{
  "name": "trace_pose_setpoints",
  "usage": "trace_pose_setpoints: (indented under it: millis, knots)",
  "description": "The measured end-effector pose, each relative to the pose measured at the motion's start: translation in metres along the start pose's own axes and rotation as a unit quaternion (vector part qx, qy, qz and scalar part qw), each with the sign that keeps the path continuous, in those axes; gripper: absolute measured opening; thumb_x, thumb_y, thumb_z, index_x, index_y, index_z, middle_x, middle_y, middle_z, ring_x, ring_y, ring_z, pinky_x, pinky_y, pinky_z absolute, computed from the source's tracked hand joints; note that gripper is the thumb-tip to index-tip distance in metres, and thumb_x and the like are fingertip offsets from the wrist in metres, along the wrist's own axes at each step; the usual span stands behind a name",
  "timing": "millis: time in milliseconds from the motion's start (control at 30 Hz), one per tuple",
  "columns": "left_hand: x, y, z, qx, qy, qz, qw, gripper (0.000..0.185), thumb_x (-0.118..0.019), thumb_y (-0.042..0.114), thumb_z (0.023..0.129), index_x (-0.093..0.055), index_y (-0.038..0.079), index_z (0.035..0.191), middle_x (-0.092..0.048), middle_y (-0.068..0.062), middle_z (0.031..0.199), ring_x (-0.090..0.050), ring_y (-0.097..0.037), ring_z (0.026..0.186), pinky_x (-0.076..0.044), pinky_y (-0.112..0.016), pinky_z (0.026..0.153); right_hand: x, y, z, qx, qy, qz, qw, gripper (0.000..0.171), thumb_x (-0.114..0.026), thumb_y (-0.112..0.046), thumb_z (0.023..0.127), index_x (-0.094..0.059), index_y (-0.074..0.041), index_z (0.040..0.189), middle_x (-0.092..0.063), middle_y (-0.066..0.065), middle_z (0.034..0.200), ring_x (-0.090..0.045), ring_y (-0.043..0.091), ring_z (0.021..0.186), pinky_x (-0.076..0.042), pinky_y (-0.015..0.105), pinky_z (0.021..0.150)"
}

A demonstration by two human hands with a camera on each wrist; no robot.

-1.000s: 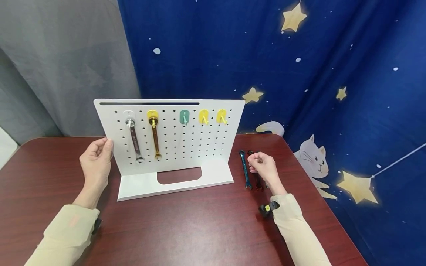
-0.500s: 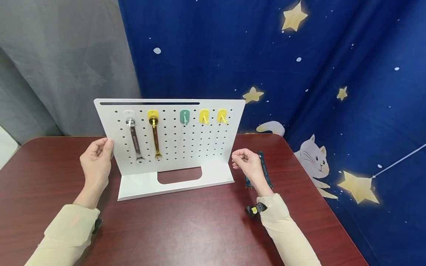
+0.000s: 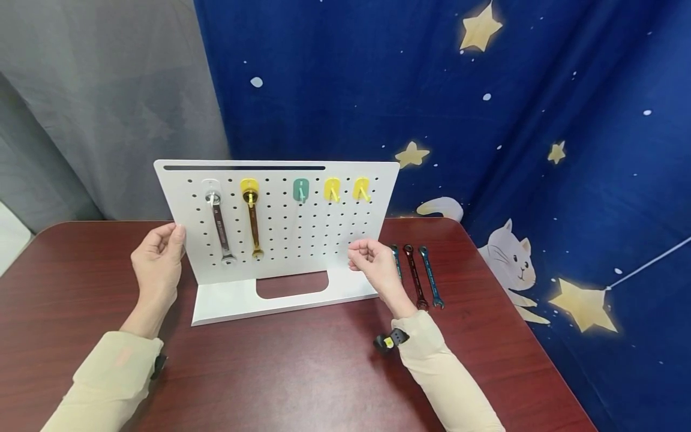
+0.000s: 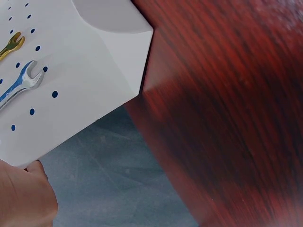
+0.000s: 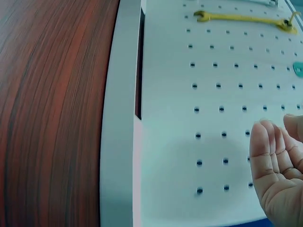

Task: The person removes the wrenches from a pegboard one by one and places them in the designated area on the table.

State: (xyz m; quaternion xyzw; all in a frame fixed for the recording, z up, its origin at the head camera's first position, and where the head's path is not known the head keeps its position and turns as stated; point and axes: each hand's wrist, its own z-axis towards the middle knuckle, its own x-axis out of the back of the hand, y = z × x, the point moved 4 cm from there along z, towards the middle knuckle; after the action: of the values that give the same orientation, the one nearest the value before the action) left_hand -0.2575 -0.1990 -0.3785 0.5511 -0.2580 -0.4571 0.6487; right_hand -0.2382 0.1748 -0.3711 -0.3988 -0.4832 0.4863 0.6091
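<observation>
My left hand [image 3: 158, 259] pinches the left edge of a white pegboard stand [image 3: 291, 240], thumb in front. In the left wrist view, part of that hand [image 4: 28, 198] shows at the board's edge. From a clear hook hangs a silver wrench [image 3: 220, 231], and beside it a gold wrench [image 3: 254, 231] hangs from a yellow hook [image 3: 249, 185]. In front of the board's lower right is my right hand [image 3: 378, 268], fingers loosely bent. Nothing shows between the fingers of the right hand [image 5: 279, 165] in the right wrist view.
Right of the board, three wrenches lie on the dark red table: one blue-green, partly hidden by my right hand, a dark red wrench [image 3: 414, 276] and a blue wrench [image 3: 430, 276]. A green hook [image 3: 300, 189] and two more yellow hooks [image 3: 332, 189] carry nothing.
My right hand has moved left from above the wrenches on the table to the board's lower right, uncovering the dark red and blue wrenches. My left hand stays on the board's edge.
</observation>
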Motion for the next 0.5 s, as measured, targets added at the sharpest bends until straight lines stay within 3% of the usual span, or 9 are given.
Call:
trace_pose_setpoints:
  millis: [300,400,500]
  knots:
    - [-0.003,0.008,-0.004,-0.011,-0.005,-0.01,0.9999,0.003,-0.065,0.011,0.089,-0.065,0.014,0.089,-0.061,0.008,0.069,-0.051,-0.002,0.061,-0.046,-0.008,0.058,-0.031,-0.039,-0.009,0.035,-0.031,-0.022,0.999,0.017,-0.062,0.004,0.087,-0.059,0.015,0.101,-0.063,0.03,0.086,-0.067,0.023,0.075,-0.057,0.029,0.073]
    - [-0.002,0.005,-0.003,-0.011,-0.004,0.007,0.9999,0.002,-0.065,0.013,0.089,-0.065,0.015,0.091,-0.061,0.009,0.07,-0.052,-0.002,0.063,-0.046,-0.008,0.059,-0.041,-0.034,-0.006,0.051,-0.037,-0.012,0.998,0.018,-0.062,0.004,0.086,-0.059,0.015,0.101,-0.064,0.028,0.086,-0.066,0.018,0.074,-0.056,0.026,0.072]
    - [0.0,0.001,0.0,-0.012,-0.004,0.029,0.9995,0.003,-0.065,0.017,0.089,-0.065,0.017,0.092,-0.061,0.01,0.072,-0.052,-0.001,0.064,-0.046,-0.007,0.061,-0.05,-0.037,-0.005,0.059,-0.044,-0.002,0.997,0.018,-0.062,0.004,0.086,-0.059,0.015,0.101,-0.064,0.029,0.087,-0.067,0.027,0.076,-0.055,0.024,0.072]
